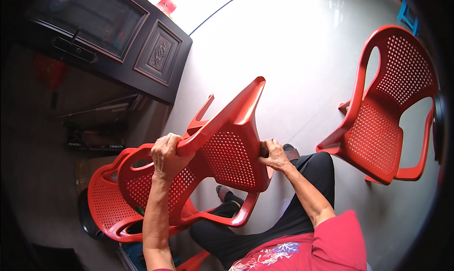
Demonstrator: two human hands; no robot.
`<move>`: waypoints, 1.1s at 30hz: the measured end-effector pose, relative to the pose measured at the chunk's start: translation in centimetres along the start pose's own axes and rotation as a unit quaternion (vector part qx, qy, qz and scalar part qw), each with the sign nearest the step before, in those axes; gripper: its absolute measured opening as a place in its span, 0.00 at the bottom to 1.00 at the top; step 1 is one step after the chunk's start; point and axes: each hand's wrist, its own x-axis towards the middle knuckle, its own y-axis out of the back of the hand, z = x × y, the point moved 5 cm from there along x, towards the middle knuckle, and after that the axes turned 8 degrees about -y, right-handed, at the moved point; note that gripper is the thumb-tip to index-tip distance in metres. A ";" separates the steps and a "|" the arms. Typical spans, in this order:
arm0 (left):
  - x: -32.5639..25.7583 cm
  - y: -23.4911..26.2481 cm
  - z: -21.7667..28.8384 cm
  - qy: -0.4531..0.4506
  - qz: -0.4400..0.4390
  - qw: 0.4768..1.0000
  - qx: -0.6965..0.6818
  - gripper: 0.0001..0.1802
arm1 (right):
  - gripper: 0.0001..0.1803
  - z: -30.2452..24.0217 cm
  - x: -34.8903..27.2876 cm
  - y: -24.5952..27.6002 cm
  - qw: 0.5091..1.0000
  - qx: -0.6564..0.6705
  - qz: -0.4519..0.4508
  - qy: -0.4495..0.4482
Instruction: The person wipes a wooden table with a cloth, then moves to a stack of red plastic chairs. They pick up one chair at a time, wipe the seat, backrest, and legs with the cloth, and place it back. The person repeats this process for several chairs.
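Observation:
A red plastic armchair (229, 160) with a perforated seat lies tilted in front of my legs, one leg pointing up and away. My left hand (168, 155) is closed around its left armrest, near where the arm meets the leg. Against the right edge of the seat, my right hand (275, 156) is closed with its fingers curled on the rim. A small dark patch shows under those fingers; whether it is an object or shadow is unclear. Behind the backrest, at the left, sits a second red chair (106, 202), partly covered by the first.
A third red chair (373, 134) stands at the right on the pale floor (293, 96). An open dark panelled door (158, 53) fills the upper left, with boxes (97, 138) below it. A blue stool (407, 16) is at the far right.

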 end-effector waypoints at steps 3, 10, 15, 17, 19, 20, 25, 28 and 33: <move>0.6 -0.1 0.0 -0.013 0.020 1.000 0.017 0.19 | 0.18 -4.5 -0.1 7.9 0.944 0.252 0.195 0.084; 0.6 -1.0 -0.1 -0.056 0.030 0.998 -0.019 0.22 | 0.22 -12.7 4.2 7.2 0.944 0.041 0.105 0.311; 0.0 -0.8 -0.4 -0.064 0.018 0.997 -0.042 0.20 | 0.25 -7.8 13.9 7.7 0.983 0.076 0.017 0.168; -0.1 -0.7 -0.4 -0.065 0.018 0.997 -0.049 0.18 | 0.25 -6.1 17.3 7.8 0.986 0.039 0.068 0.148; -0.3 -0.8 -0.6 -0.075 0.018 0.995 -0.056 0.18 | 0.24 -2.9 21.3 7.1 0.987 -0.008 0.131 0.091; 0.0 -0.9 -0.4 -0.084 0.009 0.994 -0.064 0.18 | 0.24 -0.6 23.4 6.7 0.986 -0.047 0.153 0.034; -1.2 0.0 0.6 -0.084 -0.029 0.993 -0.072 0.15 | 0.15 0.6 26.6 8.7 0.954 -0.163 0.212 -0.134; -1.1 0.2 1.2 -0.081 -0.018 0.994 -0.070 0.17 | 0.15 1.1 27.0 8.5 0.949 -0.137 0.248 -0.140; -0.2 0.2 1.6 -0.071 -0.019 0.995 -0.063 0.19 | 0.14 0.5 23.3 7.0 0.958 0.082 0.274 -0.034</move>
